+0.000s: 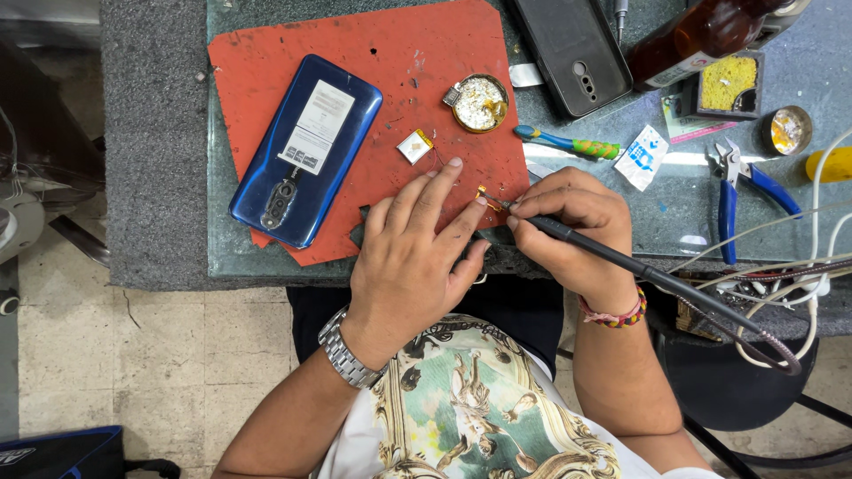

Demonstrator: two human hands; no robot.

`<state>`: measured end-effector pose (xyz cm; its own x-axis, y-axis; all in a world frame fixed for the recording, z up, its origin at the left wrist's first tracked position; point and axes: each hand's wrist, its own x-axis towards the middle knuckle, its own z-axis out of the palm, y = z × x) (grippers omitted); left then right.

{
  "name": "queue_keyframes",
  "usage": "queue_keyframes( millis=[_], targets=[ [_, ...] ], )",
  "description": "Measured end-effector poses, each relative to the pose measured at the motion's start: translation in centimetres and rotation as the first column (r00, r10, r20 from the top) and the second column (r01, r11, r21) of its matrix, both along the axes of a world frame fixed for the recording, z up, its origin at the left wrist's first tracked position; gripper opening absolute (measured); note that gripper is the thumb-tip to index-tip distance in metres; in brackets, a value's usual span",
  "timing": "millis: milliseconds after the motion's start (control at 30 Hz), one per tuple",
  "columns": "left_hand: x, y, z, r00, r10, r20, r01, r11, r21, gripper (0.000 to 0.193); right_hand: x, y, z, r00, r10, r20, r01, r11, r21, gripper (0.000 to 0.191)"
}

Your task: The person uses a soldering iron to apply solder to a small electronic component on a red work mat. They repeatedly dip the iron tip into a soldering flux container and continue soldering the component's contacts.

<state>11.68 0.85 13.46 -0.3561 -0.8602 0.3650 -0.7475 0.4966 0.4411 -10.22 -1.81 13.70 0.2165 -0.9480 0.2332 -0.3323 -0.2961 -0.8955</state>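
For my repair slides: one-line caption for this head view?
Right hand touches a soldering iron to a small part steadied by the left hand on a red mat.

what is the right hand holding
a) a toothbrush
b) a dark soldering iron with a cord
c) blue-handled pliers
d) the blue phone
b: the right hand grips a dark soldering iron like a pen, its tip at a small gold part by the left hand on the red mat.

A phone [306, 151] lies face down on the left of a work mat [266, 53], a round tin [480, 103] at the mat's right edge; pliers [735, 191] lie far right, a soldering iron [621, 262] between.
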Motion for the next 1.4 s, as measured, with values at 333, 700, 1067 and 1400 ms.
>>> queue_keyframes(
  millis=[333,700,1067,1400],
  targets=[
    [-0.5,0.0,-0.4,1.000,0.008,0.012,-0.008,1.000,-0.009,0.041,-0.4,0.0,-0.3,1.000,0.001,-0.013,-0.002,1.000,-0.029,0.013],
    [-0.5,0.2,-0.5,1.000,0.005,0.008,-0.004,1.000,-0.018,0.042,-0.6,0.6,-1.1,0.997,-0.061,0.054,0.060,0.998,0.015,0.014],
    [-0.7,-0.1,-0.1,1.000,0.003,0.017,-0.003,1.000,-0.016,0.041,-0.6,0.1,-0.2,1.000,0.021,-0.005,-0.021,0.998,-0.067,0.014],
    [-0.7,-0.1,0.1,1.000,0.002,0.012,-0.002,1.000,-0.011,0.041,-0.6,0.1,-0.1,1.000,0.006,-0.013,-0.007,0.998,-0.059,0.014]
  ],
)
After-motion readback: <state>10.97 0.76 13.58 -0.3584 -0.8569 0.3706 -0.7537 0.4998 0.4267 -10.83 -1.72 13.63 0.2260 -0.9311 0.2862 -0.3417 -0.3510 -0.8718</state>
